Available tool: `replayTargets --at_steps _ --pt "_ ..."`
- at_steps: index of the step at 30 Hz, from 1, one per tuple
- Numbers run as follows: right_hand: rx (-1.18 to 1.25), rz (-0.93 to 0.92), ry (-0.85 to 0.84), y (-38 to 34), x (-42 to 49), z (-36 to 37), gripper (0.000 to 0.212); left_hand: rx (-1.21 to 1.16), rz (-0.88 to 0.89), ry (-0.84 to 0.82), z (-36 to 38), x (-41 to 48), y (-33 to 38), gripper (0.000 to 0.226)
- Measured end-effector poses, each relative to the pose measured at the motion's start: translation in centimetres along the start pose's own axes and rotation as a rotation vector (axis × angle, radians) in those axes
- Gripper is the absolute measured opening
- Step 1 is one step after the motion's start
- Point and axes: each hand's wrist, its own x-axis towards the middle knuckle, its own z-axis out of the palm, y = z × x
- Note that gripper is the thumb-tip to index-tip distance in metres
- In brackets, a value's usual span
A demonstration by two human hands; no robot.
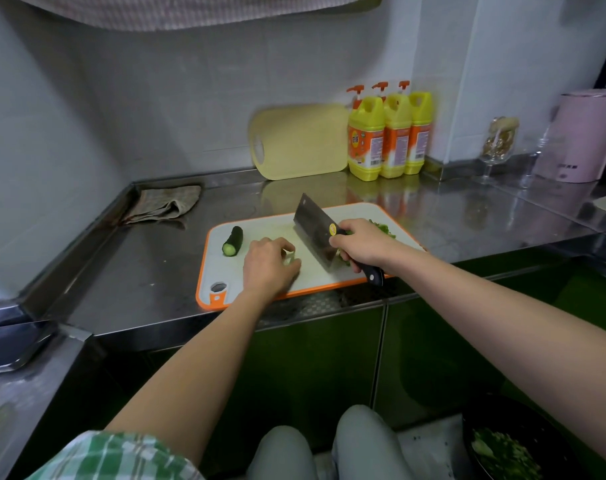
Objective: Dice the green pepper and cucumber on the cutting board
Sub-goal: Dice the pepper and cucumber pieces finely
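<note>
On board [260, 228], stubby dark-skinned cucumber [233, 241]

The left grip [270, 265] is pressing curled fingers onto a pale cucumber piece [292, 259] near the middle of the orange-rimmed cutting board [204, 271]. The right grip [360, 242] is clasping the black handle of a cleaver [312, 233], whose broad blade is slanting down with its edge at the board, just right of the left fingers. A dark-skinned cucumber stub [233, 241] is lying apart near the board's left end. Chopped green pepper [384, 228] is lying at the board's far right, behind the right grip. The board is sitting on a steel surface [139, 271]. Behind it, a crumpled cloth [163, 204] is lying, a yellow board [301, 142] is leaning against the wall, and three detergent bottles [388, 140] are standing.
</note>
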Motion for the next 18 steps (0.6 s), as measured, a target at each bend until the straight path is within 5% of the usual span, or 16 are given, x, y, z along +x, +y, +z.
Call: replayTargets --at_steps 13,18 --pt "-0.144 0.066 0.011 -0.2 -0.5 -0.4 0.017 -0.087 0.032 -0.004 -0.1 -0.1 0.5 0.023" --pt "-0.409 0.08 -0.015 -0.8 -0.2 0.6 0.023 -0.018 0.017 0.097 -0.6 -0.5 -0.1 0.023"
